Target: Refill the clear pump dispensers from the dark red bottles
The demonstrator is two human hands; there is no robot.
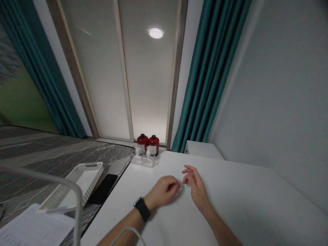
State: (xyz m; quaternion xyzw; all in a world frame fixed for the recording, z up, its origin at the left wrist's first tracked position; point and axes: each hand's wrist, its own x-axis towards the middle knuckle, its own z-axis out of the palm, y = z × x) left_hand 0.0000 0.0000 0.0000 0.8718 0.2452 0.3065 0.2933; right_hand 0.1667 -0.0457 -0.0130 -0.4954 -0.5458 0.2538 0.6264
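My left hand (164, 189), with a black watch (142, 208) on its wrist, rests on the white table (176, 225). Its fingers curl round towards the thumb, and no object shows in the hollow between them. To its right, my right hand (196, 186) is held over the table with its fingers loosely bent and apart, holding nothing. The two hands are close together but not touching. Beyond them, near the far left corner, a clear plastic tray (142, 162) holds two red bottles with black caps (154, 145) and small white pieces (148, 152), perhaps pump heads.
Left of the table, a white perforated basket (96, 174), a black flat item (104, 188) and printed papers (36, 227) lie on a grey patterned surface. A pale curved bar (78, 205) crosses the lower left. Behind the table are a white cabinet (203, 150) and teal curtains (205, 85).
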